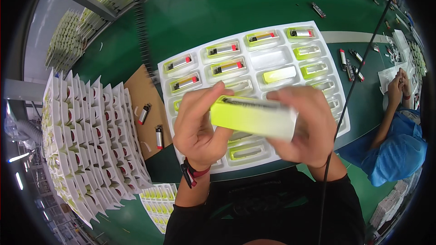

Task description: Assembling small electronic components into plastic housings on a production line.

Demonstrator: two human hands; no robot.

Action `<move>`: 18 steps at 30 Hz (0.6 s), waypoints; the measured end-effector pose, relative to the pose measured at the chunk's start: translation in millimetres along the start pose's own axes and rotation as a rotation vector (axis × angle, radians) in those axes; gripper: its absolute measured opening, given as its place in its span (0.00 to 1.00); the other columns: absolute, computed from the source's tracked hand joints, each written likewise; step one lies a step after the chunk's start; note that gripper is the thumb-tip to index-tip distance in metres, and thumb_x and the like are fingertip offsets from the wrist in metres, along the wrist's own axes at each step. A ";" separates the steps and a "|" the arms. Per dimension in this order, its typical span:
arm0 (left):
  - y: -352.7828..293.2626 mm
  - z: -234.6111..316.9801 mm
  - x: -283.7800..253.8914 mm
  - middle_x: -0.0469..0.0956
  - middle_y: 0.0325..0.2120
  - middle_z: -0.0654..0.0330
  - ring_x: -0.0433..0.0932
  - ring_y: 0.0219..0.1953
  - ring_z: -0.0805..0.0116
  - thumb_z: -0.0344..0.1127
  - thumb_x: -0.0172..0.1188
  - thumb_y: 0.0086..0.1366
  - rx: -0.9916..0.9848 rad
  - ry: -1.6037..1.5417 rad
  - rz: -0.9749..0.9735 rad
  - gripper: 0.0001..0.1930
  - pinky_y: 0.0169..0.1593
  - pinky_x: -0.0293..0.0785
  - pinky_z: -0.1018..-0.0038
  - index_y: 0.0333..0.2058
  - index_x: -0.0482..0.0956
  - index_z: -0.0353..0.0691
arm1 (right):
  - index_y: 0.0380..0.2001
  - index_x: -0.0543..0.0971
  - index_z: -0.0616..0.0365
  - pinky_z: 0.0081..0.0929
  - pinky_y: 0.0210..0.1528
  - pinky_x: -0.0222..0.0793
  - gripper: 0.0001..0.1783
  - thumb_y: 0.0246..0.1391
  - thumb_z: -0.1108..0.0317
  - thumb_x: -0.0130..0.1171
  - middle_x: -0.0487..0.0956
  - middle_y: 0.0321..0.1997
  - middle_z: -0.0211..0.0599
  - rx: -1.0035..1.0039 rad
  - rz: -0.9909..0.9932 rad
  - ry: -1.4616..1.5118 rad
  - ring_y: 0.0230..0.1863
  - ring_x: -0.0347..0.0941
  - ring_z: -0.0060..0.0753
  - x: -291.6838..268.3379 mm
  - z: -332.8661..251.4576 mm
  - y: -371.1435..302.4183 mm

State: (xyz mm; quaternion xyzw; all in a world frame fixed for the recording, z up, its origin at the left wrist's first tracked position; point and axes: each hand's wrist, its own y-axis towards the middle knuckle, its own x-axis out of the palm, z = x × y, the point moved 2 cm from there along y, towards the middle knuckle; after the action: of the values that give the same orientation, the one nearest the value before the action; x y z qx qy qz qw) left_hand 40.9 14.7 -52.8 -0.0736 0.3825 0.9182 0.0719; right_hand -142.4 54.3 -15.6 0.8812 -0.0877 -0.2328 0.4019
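Note:
Between my two hands is a hollow rectangular plastic housing (254, 120), yellow-green fading to white, held above a white moulded tray (271, 58). My left hand (199, 124) closes on its yellow-green end, while my right hand (311, 124), slightly blurred, grips the pale end between thumb and fingers. Dark parts show along the housing's upper opening. In the tray's pockets lie several similar housings; some, like this filled housing (228, 67), contain a battery assembly with a red end. Another housing (279, 75) lies pale side up just beyond my hands. My hands hide the tray's middle.
A tall stack of loaded white trays (91, 145) stands at left beside brown cardboard (144, 86) with loose battery assemblies (159, 137). More assemblies (349, 66) lie right of the tray. A black cord (359, 72) crosses the right side. A co-worker's blue sleeve (395, 147) shows at far right.

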 end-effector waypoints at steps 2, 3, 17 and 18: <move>4.9 2.2 0.1 0.79 0.42 0.49 0.78 0.41 0.66 0.19 0.65 0.54 -0.061 -0.038 0.005 0.26 0.46 0.74 0.76 0.54 0.74 0.24 | 0.43 0.78 0.66 0.20 0.29 0.71 0.21 0.46 0.72 0.72 0.81 0.38 0.41 0.228 0.042 0.113 0.32 0.77 0.29 3.5 11.3 -4.7; 7.2 2.8 1.4 0.79 0.42 0.49 0.78 0.40 0.67 0.19 0.65 0.54 -0.091 -0.058 0.008 0.26 0.45 0.74 0.76 0.54 0.74 0.24 | 0.43 0.79 0.65 0.19 0.29 0.71 0.20 0.48 0.70 0.72 0.81 0.36 0.39 0.356 0.007 0.169 0.30 0.77 0.26 5.8 17.5 -5.5; 6.2 -4.4 10.6 0.81 0.41 0.51 0.80 0.46 0.69 0.18 0.60 0.62 -0.630 -0.485 0.191 0.16 0.48 0.79 0.76 0.50 0.76 0.25 | 0.50 0.76 0.63 0.16 0.31 0.71 0.23 0.51 0.71 0.71 0.79 0.31 0.32 0.750 0.011 0.426 0.29 0.76 0.17 16.4 28.4 -12.5; 5.3 -8.1 10.4 0.80 0.45 0.50 0.79 0.48 0.68 0.17 0.62 0.60 -0.642 -0.506 0.152 0.20 0.49 0.79 0.74 0.52 0.75 0.25 | 0.50 0.75 0.63 0.16 0.31 0.72 0.23 0.52 0.71 0.71 0.79 0.32 0.33 0.776 0.036 0.429 0.29 0.77 0.17 14.9 30.0 -13.4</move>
State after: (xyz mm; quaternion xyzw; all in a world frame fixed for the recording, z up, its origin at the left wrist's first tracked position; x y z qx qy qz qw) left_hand 30.3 6.1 -56.7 0.1641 0.0513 0.9827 0.0690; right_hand -144.3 38.0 -47.8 0.9936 -0.0984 0.0125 0.0547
